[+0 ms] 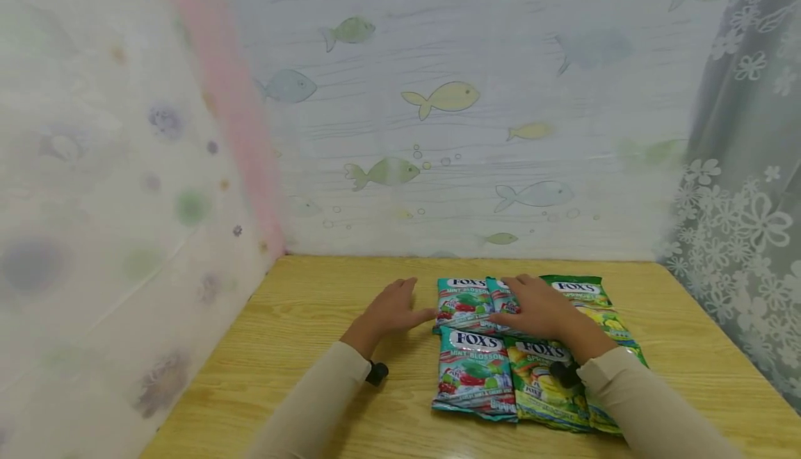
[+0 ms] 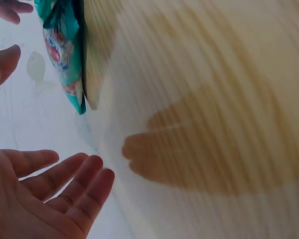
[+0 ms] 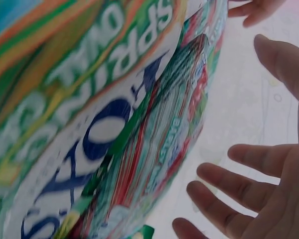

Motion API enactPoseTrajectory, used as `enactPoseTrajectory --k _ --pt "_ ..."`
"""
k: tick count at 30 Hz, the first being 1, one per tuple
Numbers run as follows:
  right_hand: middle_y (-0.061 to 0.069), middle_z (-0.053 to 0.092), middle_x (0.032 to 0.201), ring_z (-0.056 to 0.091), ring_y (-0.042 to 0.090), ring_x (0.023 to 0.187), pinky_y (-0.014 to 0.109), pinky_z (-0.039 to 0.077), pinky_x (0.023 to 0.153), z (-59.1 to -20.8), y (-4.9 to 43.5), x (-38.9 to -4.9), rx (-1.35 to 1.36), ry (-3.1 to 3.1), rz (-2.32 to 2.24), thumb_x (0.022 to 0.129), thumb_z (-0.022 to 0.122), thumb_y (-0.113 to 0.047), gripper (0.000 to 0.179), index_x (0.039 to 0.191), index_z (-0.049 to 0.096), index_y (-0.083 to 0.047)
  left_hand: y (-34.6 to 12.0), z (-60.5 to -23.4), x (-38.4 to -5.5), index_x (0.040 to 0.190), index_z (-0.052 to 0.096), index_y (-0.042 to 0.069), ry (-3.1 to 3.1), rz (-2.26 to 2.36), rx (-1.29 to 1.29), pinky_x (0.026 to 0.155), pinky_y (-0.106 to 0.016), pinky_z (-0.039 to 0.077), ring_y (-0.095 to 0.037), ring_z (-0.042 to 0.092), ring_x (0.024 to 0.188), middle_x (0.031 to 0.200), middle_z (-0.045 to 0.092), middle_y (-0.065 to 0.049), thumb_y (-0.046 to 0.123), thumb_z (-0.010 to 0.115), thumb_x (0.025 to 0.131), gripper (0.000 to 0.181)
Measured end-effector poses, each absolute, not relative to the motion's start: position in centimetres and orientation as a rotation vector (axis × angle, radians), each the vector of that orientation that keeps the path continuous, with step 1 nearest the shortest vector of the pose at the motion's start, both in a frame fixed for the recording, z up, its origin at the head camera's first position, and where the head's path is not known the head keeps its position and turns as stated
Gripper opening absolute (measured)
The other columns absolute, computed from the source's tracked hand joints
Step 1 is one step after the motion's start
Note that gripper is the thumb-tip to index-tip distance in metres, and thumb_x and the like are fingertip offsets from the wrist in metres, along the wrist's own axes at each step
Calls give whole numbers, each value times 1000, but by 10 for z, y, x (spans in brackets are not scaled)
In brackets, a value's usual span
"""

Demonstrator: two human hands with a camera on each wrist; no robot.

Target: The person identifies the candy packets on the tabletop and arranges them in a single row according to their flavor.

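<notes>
1. I've got the left hand [image 1: 393,309] at lower centre, released, fingers relaxed, just beside a teal packet [image 1: 466,306].
2. Right hand [image 1: 541,311], also released, over the FOX'S packets [image 1: 543,393], lower right.

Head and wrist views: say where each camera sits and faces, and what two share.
Head: on the head, facing forward and down at table and bags; left hand, right hand and sleeves show.
Left wrist: on that wrist, facing table and teal bag; both hands' fingers show.
Right wrist: on that wrist, facing bags closely; both hands' fingers show.
Wrist views share bags and both hands.
</notes>
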State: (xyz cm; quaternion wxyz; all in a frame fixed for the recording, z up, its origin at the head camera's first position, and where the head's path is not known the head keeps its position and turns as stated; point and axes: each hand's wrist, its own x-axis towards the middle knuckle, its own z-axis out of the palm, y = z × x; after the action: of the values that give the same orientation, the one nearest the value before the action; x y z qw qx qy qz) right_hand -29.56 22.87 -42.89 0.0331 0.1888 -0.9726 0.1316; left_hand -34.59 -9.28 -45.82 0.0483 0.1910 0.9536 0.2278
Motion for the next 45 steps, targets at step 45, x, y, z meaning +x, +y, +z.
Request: enactPoseTrajectory --k 45 --pt "22 60 142 58 44 130 51 58 90 -449 213 -306 416 -2833 1346 86 84 -46 91 157 43 -9 -38 -477 -350 128 74 6 2304 1835 50 79 -30 60 -16 71 91 117 75 -10 25 86 86 47"
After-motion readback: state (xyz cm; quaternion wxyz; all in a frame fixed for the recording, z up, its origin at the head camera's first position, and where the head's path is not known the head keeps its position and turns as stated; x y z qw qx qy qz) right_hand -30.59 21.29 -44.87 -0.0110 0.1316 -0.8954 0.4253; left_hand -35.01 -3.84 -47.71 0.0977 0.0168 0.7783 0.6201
